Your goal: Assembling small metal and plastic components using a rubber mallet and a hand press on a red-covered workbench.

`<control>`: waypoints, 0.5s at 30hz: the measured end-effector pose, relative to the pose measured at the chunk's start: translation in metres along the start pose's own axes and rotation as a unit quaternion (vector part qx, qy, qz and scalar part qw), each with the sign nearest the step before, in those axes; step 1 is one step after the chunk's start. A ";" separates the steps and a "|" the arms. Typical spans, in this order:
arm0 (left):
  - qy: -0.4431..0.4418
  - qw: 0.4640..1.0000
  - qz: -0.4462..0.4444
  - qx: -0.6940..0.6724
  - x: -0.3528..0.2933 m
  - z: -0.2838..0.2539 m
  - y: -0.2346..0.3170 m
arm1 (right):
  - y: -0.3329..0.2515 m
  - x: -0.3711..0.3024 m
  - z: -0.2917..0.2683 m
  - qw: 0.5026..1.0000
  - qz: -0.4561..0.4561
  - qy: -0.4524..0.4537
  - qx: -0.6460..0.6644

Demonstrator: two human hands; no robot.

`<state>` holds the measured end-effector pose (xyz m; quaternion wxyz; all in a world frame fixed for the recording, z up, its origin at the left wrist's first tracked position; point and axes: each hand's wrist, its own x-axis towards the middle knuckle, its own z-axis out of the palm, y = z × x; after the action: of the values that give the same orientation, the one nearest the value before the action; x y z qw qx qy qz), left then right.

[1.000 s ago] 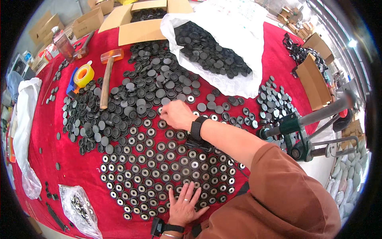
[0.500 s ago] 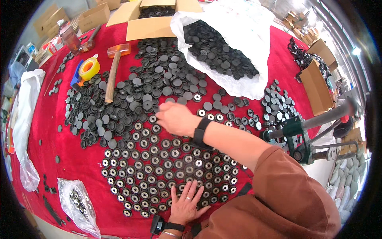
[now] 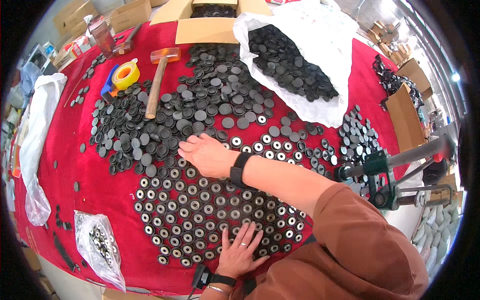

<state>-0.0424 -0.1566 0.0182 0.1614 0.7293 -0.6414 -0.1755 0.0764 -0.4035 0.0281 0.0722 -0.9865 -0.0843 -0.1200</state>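
Left hand (image 3: pixel 239 257) nearest, palm down, fingers spread wide, gripping nothing visible; fingertips on the near edge of the ringed discs (image 3: pixel 198 218), black with silvery metal centres, laid flat in a wide, close-set patch on the red cloth (image 3: pixel 110 200); clear plastic bag (image 3: pixel 113 274) with small parts inside, to the left of the patch; right hand (image 3: pixel 206 156) farther out, arm reaching across from the right, palm down, fingers partly bent and bunched; cannot tell if anything is under them; it sits over the border between the ringed discs and the loose black caps (image 3: pixel 165 132), which lie in a big jumbled heap beyond and to the left; green-and-grey metal tool (image 3: pixel 380 175) at the right edge, grey discs (image 3: pixel 357 136) heaped just beyond it; mallet (image 3: pixel 158 85), wooden handle, amber head, handle end on the heap; yellow tape roll (image 3: pixel 132 79) left of it; farther back, white sack (image 3: pixel 320 32) lying open, dark caps showing inside; open cardboard box (image 3: pixel 207 32) at the far edge, dark parts inside.
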 end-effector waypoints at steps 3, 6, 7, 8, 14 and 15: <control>-0.007 1.000 0.002 0.003 0.000 -0.001 0.000 | -0.008 -0.002 0.010 0.995 0.020 -0.098 -0.015; -0.009 1.000 0.003 0.009 0.000 0.000 -0.001 | -0.010 -0.015 0.009 0.996 0.023 -0.085 -0.002; -0.011 1.000 0.004 0.017 0.000 0.000 -0.001 | -0.006 -0.018 0.005 0.999 0.032 -0.037 0.018; -0.014 1.000 0.002 0.014 0.000 0.000 -0.001 | -0.001 -0.018 0.000 0.998 0.040 0.000 0.045; 0.006 1.000 0.008 0.003 0.000 0.002 -0.001 | 0.060 -0.015 -0.040 0.929 0.344 0.035 0.129; 0.007 1.000 0.008 -0.001 0.000 0.002 -0.002 | 0.062 -0.014 -0.040 0.921 0.361 -0.032 0.141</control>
<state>-0.0420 -0.1563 0.0156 0.1685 0.7251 -0.6458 -0.1695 0.0654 -0.4728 0.0556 0.2465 -0.9330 0.2591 -0.0415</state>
